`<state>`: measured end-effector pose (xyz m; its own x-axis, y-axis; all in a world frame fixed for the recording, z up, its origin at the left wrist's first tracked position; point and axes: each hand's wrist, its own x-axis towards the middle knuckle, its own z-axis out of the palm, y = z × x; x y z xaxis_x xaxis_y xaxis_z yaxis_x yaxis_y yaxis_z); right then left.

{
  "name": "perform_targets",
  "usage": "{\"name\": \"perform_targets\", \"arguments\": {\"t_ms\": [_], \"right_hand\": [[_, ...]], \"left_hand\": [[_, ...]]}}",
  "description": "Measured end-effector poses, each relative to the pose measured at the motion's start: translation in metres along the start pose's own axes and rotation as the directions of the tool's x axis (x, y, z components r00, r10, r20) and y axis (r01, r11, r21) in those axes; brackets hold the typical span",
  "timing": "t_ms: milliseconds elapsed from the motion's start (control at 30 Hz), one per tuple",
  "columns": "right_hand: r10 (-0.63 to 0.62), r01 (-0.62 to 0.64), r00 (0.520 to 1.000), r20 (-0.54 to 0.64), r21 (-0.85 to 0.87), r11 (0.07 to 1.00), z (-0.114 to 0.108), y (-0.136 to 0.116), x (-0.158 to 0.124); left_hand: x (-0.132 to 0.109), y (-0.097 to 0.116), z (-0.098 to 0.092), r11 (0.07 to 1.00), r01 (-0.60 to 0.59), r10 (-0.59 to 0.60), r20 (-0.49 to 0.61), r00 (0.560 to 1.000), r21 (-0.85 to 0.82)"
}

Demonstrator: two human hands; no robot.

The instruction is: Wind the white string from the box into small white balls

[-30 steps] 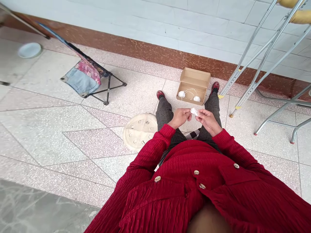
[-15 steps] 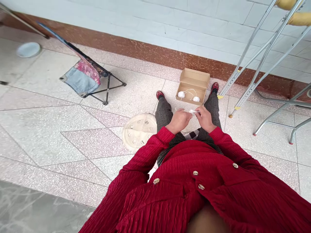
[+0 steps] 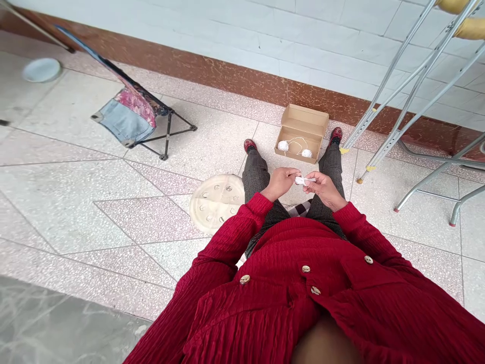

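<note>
Between my two hands, above my lap, is a small bundle of white yarn (image 3: 299,180). My left hand (image 3: 281,183) pinches its left side with thumb and fingers. My right hand (image 3: 325,190) closes on the other side, where a thin pale strip or stick juts out; its exact kind is too small to make out. Past my hands, an open cardboard box (image 3: 302,132) stands on the floor between my feet. Inside it lie two balls of white yarn (image 3: 283,145), with loose strands looping between them.
A round cream plastic stool top (image 3: 216,205) is at my left. Farther left stands a folding chair (image 3: 129,119), with a pale basin (image 3: 41,70) beyond. Metal crutches (image 3: 394,126) lean on the tiled wall at right, beside a metal-legged frame (image 3: 428,177).
My right hand has turned and shifted slightly down and right, showing more of the white bundle. The left hand has moved only a little. The box and yarn balls stay put.
</note>
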<state>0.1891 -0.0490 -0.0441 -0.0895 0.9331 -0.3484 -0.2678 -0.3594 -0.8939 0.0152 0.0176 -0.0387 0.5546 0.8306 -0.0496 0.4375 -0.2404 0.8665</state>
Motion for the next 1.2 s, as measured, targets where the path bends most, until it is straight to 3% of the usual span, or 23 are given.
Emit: {"name": "perform_targets", "arguments": {"t_ms": [167, 333, 567, 733, 833, 933, 1000, 1100, 1200], "right_hand": [[0.087, -0.087, 0.996, -0.006, -0.024, 0.996, 0.000, 0.000, 0.001], [0.045, -0.046, 0.999, -0.018, -0.088, 0.995, 0.001, -0.012, 0.003], [0.016, -0.016, 0.998, -0.055, 0.002, 1.000, 0.002, -0.014, -0.004], [-0.137, 0.146, 0.968, -0.211, 0.027, 0.989, -0.002, -0.012, 0.009], [-0.289, 0.238, 0.916, -0.279, -0.202, 0.950, -0.017, -0.009, 0.025], [-0.410, 0.262, 0.895, -0.176, -0.536, 0.802, -0.030, 0.000, 0.028], [-0.383, 0.272, 0.922, -0.053, -0.614, 0.741, -0.031, 0.005, 0.020], [-0.209, 0.227, 0.974, 0.091, -0.469, 0.854, -0.018, 0.006, -0.002], [-0.117, 0.141, 0.986, 0.118, -0.226, 0.964, -0.003, -0.008, -0.017]], "left_hand": [[0.000, -0.001, -0.001, 1.000, -0.006, 0.005, 0.031, 1.000, 0.011], [0.006, 0.000, -0.009, 0.994, -0.040, 0.037, 0.038, 0.999, 0.100], [0.007, -0.002, 0.002, 0.990, -0.037, 0.050, 0.094, 0.994, -0.138], [-0.008, -0.003, 0.018, 0.963, 0.101, -0.048, 0.209, 0.977, -0.251], [-0.019, -0.001, 0.023, 0.986, 0.077, -0.033, 0.285, 0.958, -0.145], [-0.021, 0.003, 0.016, 1.000, -0.001, -0.002, 0.271, 0.963, 0.010], [-0.017, 0.004, 0.005, 0.994, -0.059, 0.040, 0.192, 0.981, 0.094], [-0.007, 0.003, -0.011, 0.984, -0.107, 0.096, 0.085, 0.992, 0.139], [-0.002, 0.001, -0.011, 0.996, -0.084, 0.080, 0.101, 0.992, 0.041]]}}
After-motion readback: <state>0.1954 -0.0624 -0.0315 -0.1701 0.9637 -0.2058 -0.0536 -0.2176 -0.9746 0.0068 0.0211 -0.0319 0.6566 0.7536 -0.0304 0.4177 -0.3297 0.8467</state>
